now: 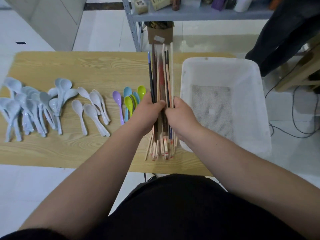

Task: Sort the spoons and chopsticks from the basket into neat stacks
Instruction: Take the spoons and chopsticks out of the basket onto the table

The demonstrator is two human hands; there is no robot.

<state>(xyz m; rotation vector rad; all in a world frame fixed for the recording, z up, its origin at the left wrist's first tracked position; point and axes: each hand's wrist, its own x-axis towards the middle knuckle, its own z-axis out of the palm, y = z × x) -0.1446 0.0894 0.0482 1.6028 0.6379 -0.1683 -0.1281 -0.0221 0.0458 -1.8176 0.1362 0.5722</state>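
Observation:
A thick bundle of chopsticks (161,73), wooden, dark and red ones mixed, stands lengthwise over the wooden table (86,66). My left hand (147,113) and my right hand (180,115) both clasp it around its middle, from either side. Its near ends fan out by the table's front edge. To the left lie spoons in groups: pale blue spoons (29,108) at the far left, white spoons (93,110) in the middle, and purple, green and blue coloured spoons (129,101) beside my left hand. The white basket (251,94) at the right holds nothing that I can see.
A metal shelf (199,14) with boxes and jars stands behind the table, a cardboard box (160,33) under it. A person in dark trousers (280,37) stands at the far right. Cables (294,122) trail on the floor beside the basket.

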